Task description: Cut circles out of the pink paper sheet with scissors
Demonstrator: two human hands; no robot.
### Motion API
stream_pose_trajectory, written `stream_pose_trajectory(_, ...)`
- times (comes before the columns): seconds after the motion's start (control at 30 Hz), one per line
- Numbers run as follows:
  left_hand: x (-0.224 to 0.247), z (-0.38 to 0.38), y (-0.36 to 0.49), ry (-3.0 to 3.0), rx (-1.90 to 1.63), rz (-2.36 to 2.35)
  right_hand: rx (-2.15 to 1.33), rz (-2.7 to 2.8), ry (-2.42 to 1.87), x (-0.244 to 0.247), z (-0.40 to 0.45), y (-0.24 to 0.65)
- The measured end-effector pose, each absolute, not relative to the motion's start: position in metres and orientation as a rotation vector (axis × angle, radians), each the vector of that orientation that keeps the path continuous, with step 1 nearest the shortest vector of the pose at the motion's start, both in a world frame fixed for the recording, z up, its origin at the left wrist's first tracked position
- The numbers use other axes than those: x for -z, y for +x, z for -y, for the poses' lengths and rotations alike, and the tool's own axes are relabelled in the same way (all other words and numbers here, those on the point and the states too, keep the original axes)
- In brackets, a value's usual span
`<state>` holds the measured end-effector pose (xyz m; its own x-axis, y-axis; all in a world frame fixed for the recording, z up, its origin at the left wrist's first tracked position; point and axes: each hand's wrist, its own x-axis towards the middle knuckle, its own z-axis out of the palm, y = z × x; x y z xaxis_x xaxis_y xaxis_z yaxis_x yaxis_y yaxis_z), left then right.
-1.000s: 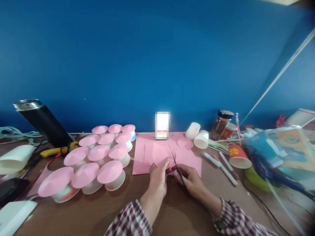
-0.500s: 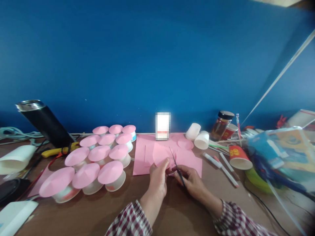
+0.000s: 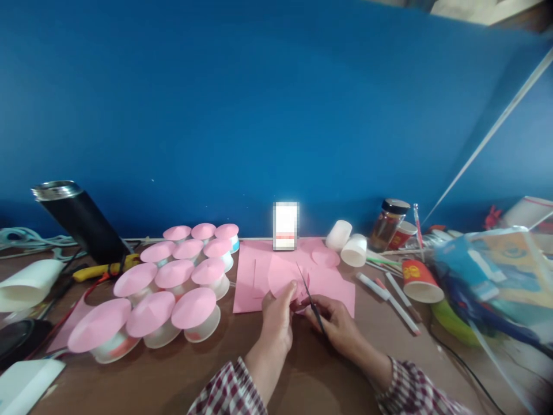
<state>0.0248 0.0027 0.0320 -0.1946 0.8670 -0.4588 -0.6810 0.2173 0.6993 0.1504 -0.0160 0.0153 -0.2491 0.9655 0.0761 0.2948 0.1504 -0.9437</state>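
My left hand (image 3: 279,314) pinches a pink paper disc (image 3: 283,274) near its lower edge, thumb on top. Dark scissors (image 3: 317,314) are in my right hand (image 3: 334,323), close beside the left fingertips. Their blade points up and away along the right side of the disc; whether it touches the paper I cannot tell. Beneath and behind both hands lie pink paper sheets (image 3: 246,276). A smaller pink circle (image 3: 325,257) rests on them at the back right. My right fingers hide the scissor handles.
Several paper cups topped with pink cones (image 3: 194,305) stand in rows at left. A black flask (image 3: 82,222) leans behind them. To the right are white cups (image 3: 354,250), markers (image 3: 401,308), a lidded jar (image 3: 389,225) and a red cup (image 3: 421,281). A bright pixelated rectangle (image 3: 286,226) stands at the back.
The whole view has shifted slightly, so things sit a little lower. Both hands, the pink disc and the scissors keep nearly the same position relative to each other.
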Motion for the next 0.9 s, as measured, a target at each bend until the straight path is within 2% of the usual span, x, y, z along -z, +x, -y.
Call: stream_pose_trajectory(0.9,-0.0247,-0.0039,0.0269,0.272,-1.395,-1.072,-1.143,1.64,-1.185,-0.0186,0.0161,0.1495)
